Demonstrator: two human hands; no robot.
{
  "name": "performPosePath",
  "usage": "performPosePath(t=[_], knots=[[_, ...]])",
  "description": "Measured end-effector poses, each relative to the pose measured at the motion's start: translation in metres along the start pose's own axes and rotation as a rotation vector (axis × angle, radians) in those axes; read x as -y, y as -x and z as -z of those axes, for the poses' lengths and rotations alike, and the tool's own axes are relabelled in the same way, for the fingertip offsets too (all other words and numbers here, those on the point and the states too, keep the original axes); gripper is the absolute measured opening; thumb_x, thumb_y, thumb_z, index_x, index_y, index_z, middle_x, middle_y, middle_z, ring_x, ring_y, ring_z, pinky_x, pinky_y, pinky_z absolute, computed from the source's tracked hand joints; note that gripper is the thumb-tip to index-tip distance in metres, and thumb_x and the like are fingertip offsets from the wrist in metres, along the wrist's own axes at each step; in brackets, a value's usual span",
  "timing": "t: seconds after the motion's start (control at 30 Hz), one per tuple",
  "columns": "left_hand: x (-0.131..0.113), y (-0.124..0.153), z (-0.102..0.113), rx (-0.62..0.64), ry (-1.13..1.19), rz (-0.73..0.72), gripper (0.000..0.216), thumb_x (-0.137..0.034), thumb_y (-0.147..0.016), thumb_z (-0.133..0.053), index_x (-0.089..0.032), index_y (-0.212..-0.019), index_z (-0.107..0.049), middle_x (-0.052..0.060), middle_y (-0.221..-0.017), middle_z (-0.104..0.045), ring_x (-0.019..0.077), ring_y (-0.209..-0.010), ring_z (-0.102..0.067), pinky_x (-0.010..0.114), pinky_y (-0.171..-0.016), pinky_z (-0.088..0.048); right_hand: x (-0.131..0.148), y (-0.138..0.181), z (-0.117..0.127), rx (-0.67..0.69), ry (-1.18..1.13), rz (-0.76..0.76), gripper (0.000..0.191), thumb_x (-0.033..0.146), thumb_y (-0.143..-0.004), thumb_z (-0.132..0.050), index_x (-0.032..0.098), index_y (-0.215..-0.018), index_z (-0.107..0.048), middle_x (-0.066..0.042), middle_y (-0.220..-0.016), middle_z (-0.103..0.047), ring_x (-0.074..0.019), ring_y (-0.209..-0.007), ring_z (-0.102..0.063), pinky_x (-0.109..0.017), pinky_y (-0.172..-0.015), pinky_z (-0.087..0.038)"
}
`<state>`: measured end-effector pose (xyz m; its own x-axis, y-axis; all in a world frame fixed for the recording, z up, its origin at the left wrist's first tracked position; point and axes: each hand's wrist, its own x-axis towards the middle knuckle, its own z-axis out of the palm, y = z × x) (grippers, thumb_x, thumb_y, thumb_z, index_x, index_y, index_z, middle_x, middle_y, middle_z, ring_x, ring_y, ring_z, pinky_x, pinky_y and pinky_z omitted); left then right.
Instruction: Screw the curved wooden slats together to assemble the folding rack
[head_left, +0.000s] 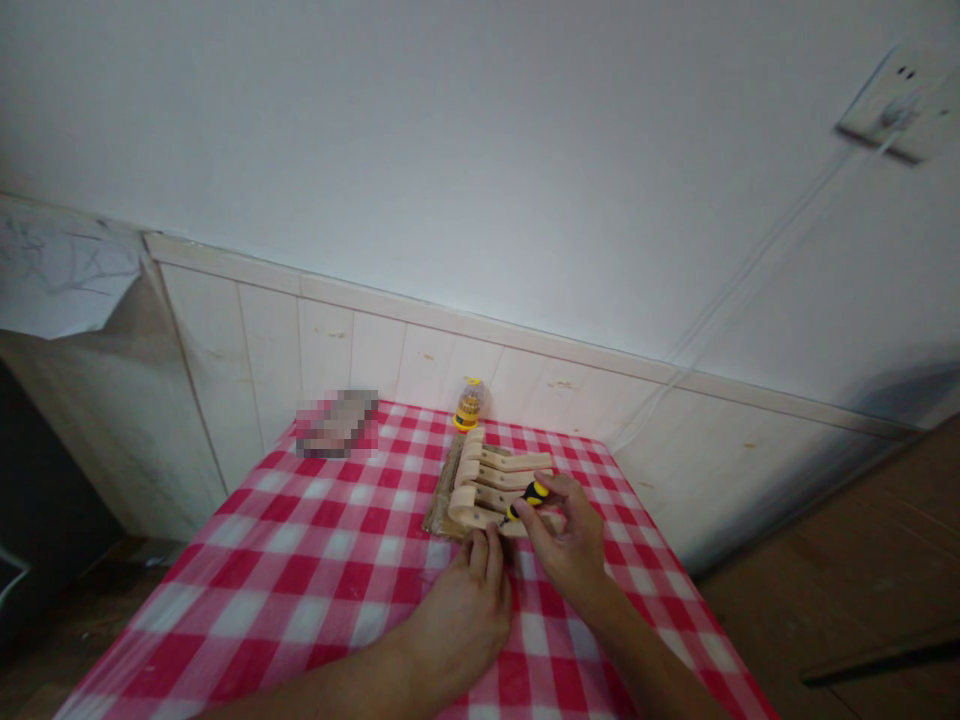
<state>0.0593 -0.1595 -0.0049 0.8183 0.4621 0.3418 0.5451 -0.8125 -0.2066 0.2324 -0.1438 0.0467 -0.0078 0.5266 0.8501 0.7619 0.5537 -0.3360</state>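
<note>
My right hand (566,535) is closed round a small black-and-yellow screwdriver (535,493). The screwdriver slants down to the left, its tip end over the nearest of several pale wooden pieces (466,502). These pieces lie side by side, each with a rounded left end, a straight strip to the right and dark screw-like spots. Under their left ends is a worn brown board (444,490). At the near edge of the closest wooden piece, my left hand (476,600) presses its bent fingers against the wood. The screwdriver's very tip is too small to make out.
Behind the board stands a clear and yellow bottle-shaped case (468,405) of screwdriver bits. A blurred-out object (337,424) lies at the back left of the red-and-white checked tablecloth (300,570). A panelled wall (375,345) borders the far edge; a cable runs down at the right.
</note>
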Motion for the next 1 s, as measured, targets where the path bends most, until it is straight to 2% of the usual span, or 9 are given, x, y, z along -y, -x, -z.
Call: performPosePath(t=[0.13, 0.37, 0.57, 0.83, 1.0], knots=[[0.0009, 0.0002, 0.0011, 0.012, 0.005, -0.02, 0.032, -0.026, -0.102, -0.061, -0.003, -0.119, -0.076, 0.035, -0.141, -0.062, 0.0435, -0.13, -0.065, 0.054, -0.097, -0.056, 0.0001, 0.0026, 0.0007, 0.058, -0.089, -0.023, 0.036, 0.016, -0.093, -0.069, 0.025, -0.128, -0.066, -0.007, -0.105, -0.079, -0.0221, -0.088, -0.081, -0.033, -0.073, -0.071], [0.0012, -0.0016, 0.007, 0.032, -0.01, -0.017, 0.033, -0.026, -0.103, -0.059, -0.003, -0.119, -0.076, 0.036, -0.138, -0.063, 0.0429, -0.126, -0.068, 0.053, -0.094, -0.056, 0.0005, 0.0028, 0.0006, 0.073, -0.109, -0.061, 0.036, 0.015, -0.094, -0.068, 0.026, -0.128, -0.065, -0.007, -0.103, -0.081, -0.0206, -0.082, -0.082, -0.032, -0.072, -0.07], [-0.0002, -0.0001, 0.0006, -0.012, -0.025, -0.008, 0.032, -0.025, -0.102, -0.061, -0.003, -0.119, -0.076, 0.036, -0.138, -0.064, 0.0432, -0.128, -0.067, 0.055, -0.097, -0.055, 0.0007, 0.0005, -0.0002, 0.034, -0.067, -0.065, 0.03, 0.02, -0.092, -0.072, 0.026, -0.122, -0.068, -0.005, -0.097, -0.08, -0.0204, -0.076, -0.08, -0.032, -0.069, -0.069], [-0.0009, -0.0012, -0.0003, 0.0, -0.025, -0.001, 0.034, -0.024, -0.102, -0.059, -0.002, -0.123, -0.074, 0.036, -0.14, -0.062, 0.0431, -0.127, -0.067, 0.054, -0.095, -0.056, -0.0018, 0.0013, -0.0016, 0.005, -0.014, -0.064, 0.025, 0.024, -0.091, -0.074, 0.026, -0.116, -0.067, -0.004, -0.093, -0.079, -0.0203, -0.073, -0.079, -0.032, -0.067, -0.069], [0.0002, -0.001, 0.0, 0.006, -0.03, -0.012, 0.032, -0.026, -0.101, -0.061, -0.004, -0.12, -0.076, 0.034, -0.14, -0.063, 0.0425, -0.129, -0.066, 0.054, -0.096, -0.056, -0.0013, 0.0041, -0.0022, -0.024, 0.003, -0.066, 0.028, 0.024, -0.092, -0.074, 0.025, -0.119, -0.068, -0.005, -0.095, -0.081, -0.0212, -0.075, -0.08, -0.034, -0.068, -0.07]])
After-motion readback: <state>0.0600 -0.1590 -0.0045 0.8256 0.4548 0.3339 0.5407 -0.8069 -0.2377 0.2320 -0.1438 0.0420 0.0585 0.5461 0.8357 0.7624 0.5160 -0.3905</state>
